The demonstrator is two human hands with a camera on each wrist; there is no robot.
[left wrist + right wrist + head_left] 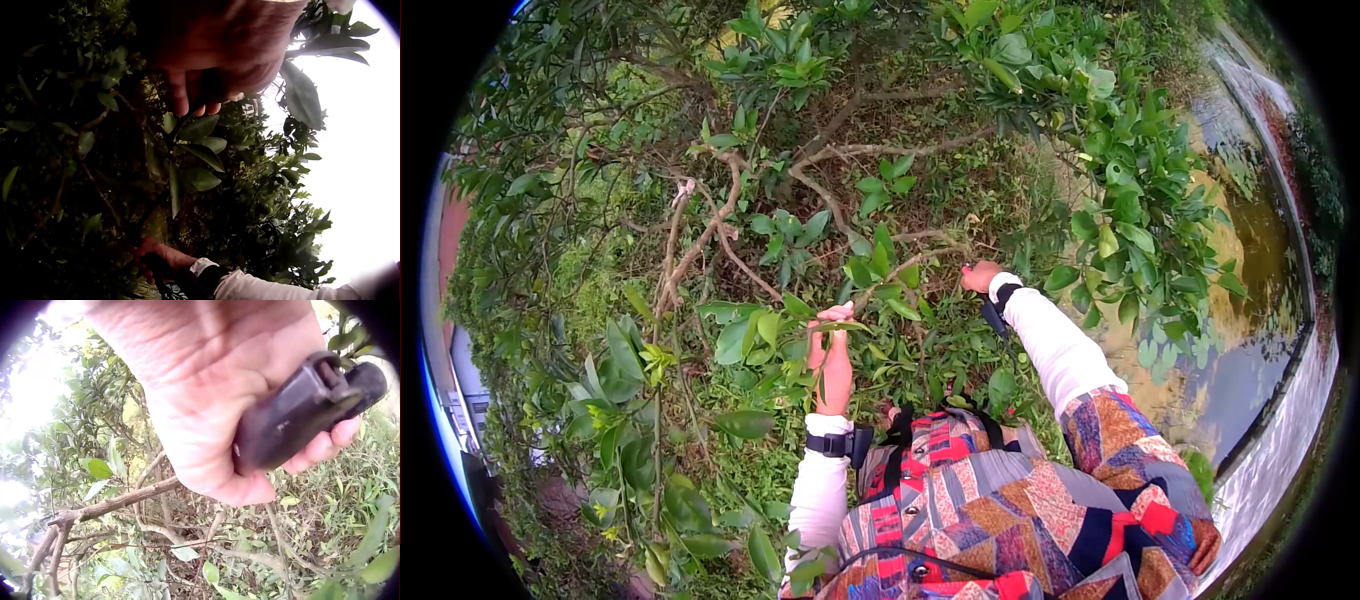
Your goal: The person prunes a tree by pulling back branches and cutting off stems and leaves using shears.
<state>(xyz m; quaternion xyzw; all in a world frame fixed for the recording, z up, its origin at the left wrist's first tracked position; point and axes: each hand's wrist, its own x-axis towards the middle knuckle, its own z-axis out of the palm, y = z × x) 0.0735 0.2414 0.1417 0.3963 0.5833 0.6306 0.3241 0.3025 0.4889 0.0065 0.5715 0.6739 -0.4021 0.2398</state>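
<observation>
My left hand [832, 365] has its fingers curled round a thin leafy shoot [805, 335]; in the left wrist view the same hand [231, 50] hangs over a cluster of green leaves [200, 150]. To the right, my right hand [982, 277] grips a tool with a red part beside a branch of the tree. The right wrist view shows the right hand [200, 406] wrapped round dark handles [287, 422]; the tool's working end is hidden behind the hand.
Bare forked branches [725, 200] spread at the upper left, and a thick branch [119, 503] runs beside my right hand. Dense foliage [1130, 210] hangs at the right. Beyond it lies a pond [1250, 360] with a pale concrete edge [1285, 430]. Leafy plants cover the ground.
</observation>
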